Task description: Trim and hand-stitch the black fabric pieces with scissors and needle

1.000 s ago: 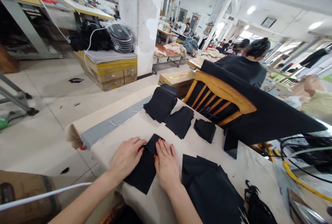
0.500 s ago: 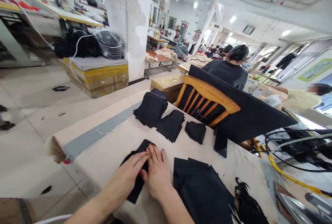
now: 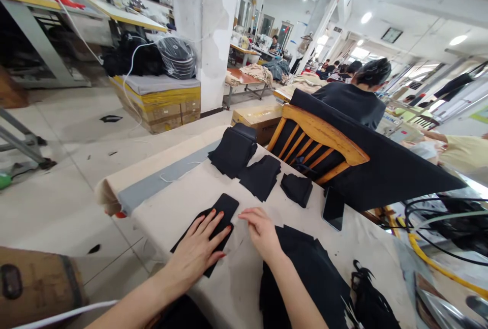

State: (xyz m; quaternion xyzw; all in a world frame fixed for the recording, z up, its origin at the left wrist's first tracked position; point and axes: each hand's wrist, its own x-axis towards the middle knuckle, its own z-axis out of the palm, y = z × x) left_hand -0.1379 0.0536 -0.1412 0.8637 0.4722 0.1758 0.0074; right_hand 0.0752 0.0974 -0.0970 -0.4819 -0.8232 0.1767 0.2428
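Note:
My left hand lies flat with its fingers spread on a black fabric piece near the table's left side. Just right of that piece, my right hand is raised a little, its thumb and fingers pinched together. Whatever is between those fingertips, if anything, is too small to make out. A large pile of black fabric pieces lies partly under my right forearm. Farther back sit a tall black fabric stack, a lower stack and a small stack.
A phone lies by the table's far edge. At the right are a bundle of black strips and an iron. A wooden chair draped with black cloth stands behind the table. A person sits beyond it.
My right hand has lifted off the black fabric piece and moved right, fingers now pinched. My left hand has flattened and spread over the piece. The view has turned slightly left.

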